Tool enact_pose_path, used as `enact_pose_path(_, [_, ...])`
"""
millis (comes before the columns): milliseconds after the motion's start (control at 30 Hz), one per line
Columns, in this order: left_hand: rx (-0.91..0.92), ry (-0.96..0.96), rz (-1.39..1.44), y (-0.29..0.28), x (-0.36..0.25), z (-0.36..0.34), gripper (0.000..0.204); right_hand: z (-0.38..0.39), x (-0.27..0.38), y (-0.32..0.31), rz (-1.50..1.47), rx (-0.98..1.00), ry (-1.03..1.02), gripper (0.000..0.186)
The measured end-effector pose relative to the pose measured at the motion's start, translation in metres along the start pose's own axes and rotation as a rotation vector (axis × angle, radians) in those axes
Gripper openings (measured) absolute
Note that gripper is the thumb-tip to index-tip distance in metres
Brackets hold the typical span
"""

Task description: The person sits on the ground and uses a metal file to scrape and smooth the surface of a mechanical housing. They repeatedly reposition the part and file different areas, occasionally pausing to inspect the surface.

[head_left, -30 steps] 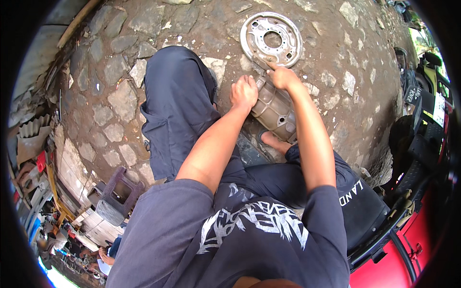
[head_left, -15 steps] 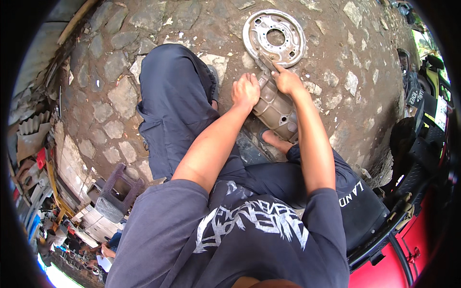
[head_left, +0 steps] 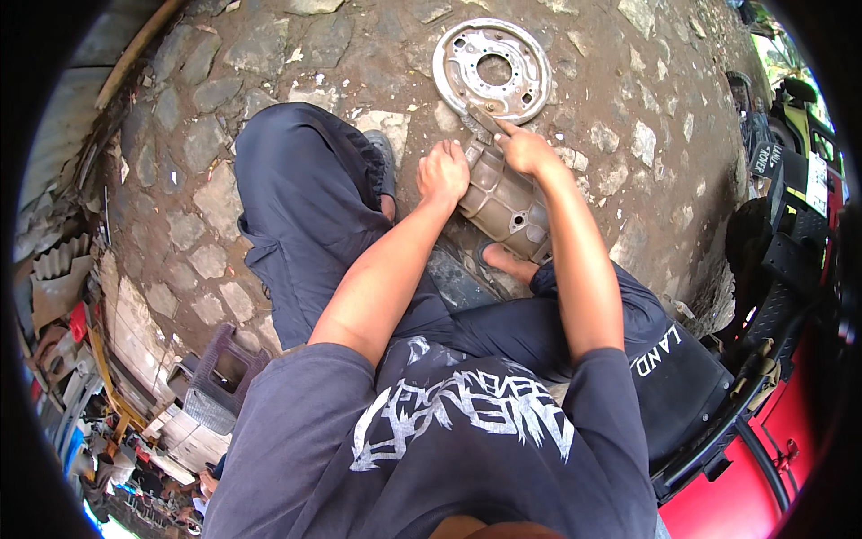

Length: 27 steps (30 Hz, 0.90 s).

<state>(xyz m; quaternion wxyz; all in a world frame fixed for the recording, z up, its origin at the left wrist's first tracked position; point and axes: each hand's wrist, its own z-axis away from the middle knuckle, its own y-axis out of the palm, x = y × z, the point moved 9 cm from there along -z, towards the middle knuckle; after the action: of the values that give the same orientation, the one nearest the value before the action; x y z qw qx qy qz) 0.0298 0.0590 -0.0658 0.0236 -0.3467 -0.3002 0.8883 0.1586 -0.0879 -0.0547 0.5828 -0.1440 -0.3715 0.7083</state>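
Observation:
A ribbed, dull brown cast metal gearbox housing lies at a tilt in front of me, above my bare foot. My left hand is closed on its upper left edge, knuckles up; the fingertips are hidden. In my right hand is what looks like a wire brush, with a brown handle and a grey bristle strip. The fingers are wrapped round the handle, and the brush sits at the far end of the housing. Just beyond lies a round silver backing plate with a large centre hole, flat on the ground.
Uneven ground of soil and set stones surrounds me. A dark plastic stool stands at lower left, near piled scrap. A red vehicle with black bodywork closes off the right side. My bent knee rises left of the housing.
The whole view has shifted a little, so the ground, housing and plate appear further left. Both hands keep their grips, and the brush has moved only slightly against the housing.

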Motion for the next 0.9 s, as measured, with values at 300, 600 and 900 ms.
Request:
enact_pose_path(300, [-0.033,-0.012,0.043,0.004,0.011,-0.007,0.049,0.038,0.028,-0.034,-0.018,0.071,-0.080,0.057])
enact_pose_path(600, [0.059,-0.049,0.014,0.001,0.001,0.001,0.047,-0.029,-0.003,0.014,0.006,0.053,0.034,0.060])
enact_pose_path(900, [0.031,-0.047,0.031,0.003,0.008,-0.003,0.046,0.100,0.033,-0.053,-0.142,0.032,-0.007,0.056])
